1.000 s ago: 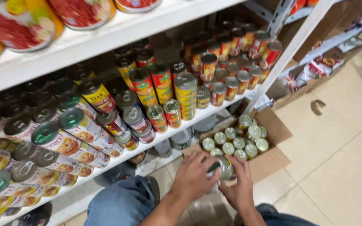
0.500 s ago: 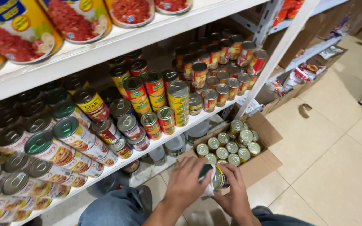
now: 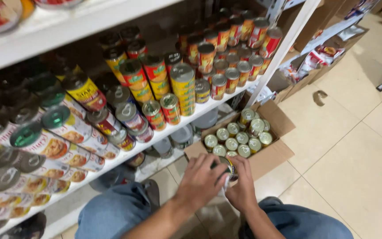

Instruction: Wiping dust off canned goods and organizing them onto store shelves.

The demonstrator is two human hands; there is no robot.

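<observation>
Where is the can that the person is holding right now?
In the head view, low and centre, the can sits between the left hand and right hand, just in front of the open cardboard box of cans on the floor.

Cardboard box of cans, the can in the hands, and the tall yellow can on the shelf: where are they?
brown cardboard box (image 3: 273, 155), head view, front wall.
small round metal can (image 3: 229, 166), head view, rim between the hands.
tall yellow can (image 3: 183, 86), head view, side label.

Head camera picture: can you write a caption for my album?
Both hands, left and right, hold one can over a cardboard box of cans beside stocked shelves.
</observation>
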